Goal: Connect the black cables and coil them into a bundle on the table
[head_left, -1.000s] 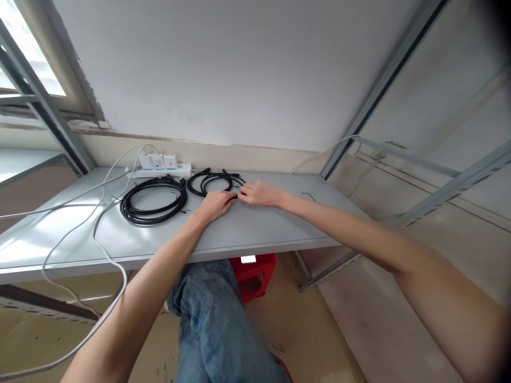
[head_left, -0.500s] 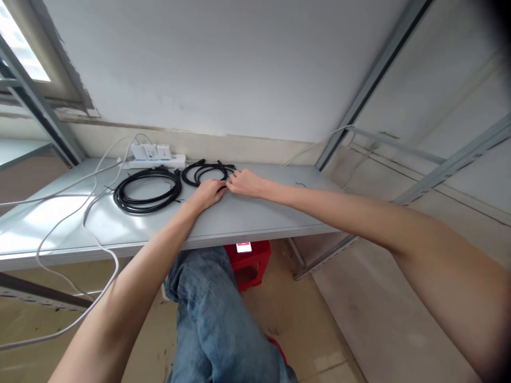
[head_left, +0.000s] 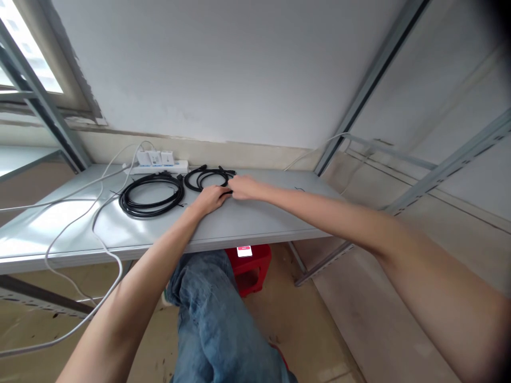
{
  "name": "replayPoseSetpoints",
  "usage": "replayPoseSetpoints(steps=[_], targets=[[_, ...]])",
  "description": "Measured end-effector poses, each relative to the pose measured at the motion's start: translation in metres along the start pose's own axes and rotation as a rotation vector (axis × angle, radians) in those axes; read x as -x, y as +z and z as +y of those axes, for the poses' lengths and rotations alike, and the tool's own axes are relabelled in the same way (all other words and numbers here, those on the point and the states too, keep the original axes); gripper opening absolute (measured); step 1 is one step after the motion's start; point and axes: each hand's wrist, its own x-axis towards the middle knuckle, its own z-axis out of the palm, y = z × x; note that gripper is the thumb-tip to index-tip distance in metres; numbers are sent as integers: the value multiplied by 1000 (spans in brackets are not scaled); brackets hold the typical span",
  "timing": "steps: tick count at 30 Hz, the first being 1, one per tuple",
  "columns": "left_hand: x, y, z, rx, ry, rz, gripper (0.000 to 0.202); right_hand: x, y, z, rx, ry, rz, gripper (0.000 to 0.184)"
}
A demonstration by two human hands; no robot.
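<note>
On the grey metal shelf (head_left: 255,218), a smaller coil of black cable (head_left: 194,181) lies just beyond my hands. My left hand (head_left: 213,199) rests at its near side, fingers closed on a black cable section. Right against it, my right hand (head_left: 245,188) is closed with its fingertips at the same stretch of cable; its grip is partly hidden. A larger coil of black cable (head_left: 130,206) lies flat to the left, untouched, with thin tie ends sticking out.
A white power strip (head_left: 181,166) with white chargers (head_left: 155,158) stands at the back by the wall. White cables (head_left: 99,242) drape over the shelf's left front edge. A short black wire (head_left: 299,189) lies on the right. Below are a red stool (head_left: 261,260) and a phone (head_left: 244,251).
My right hand has turned slightly, its fingers curling in more, beside the left hand. The left hand keeps its place on the cable. The whole view has shifted a little.
</note>
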Motion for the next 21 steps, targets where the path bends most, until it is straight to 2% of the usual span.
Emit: replayPoseSetpoints(steps=[3,5,8,11,13,15,17,19,21], targets=[[1,-3,2,28,28,-1,40,-3,-2,16,-406,166,-146,16],[1,-3,2,32,32,-7,40,-4,1,26,-764,252,-261,19],[0,-2,0,30,31,-8,41,-1,13,34,-1305,426,-366,20],[0,-1,-2,26,21,-3,41,4,27,31,-1737,519,-387,26],[-1,-1,-2,23,19,-2,41,7,34,25,-1884,524,-335,29],[-1,0,-3,20,21,-9,40,9,38,19,-1858,516,-292,29],[-1,0,-3,16,23,-17,39,12,38,17,-1641,474,-263,28],[-1,1,-3,10,20,-13,40,16,36,17,-1257,365,-158,29],[0,1,-2,3,14,3,41,23,34,20,-771,218,55,27]])
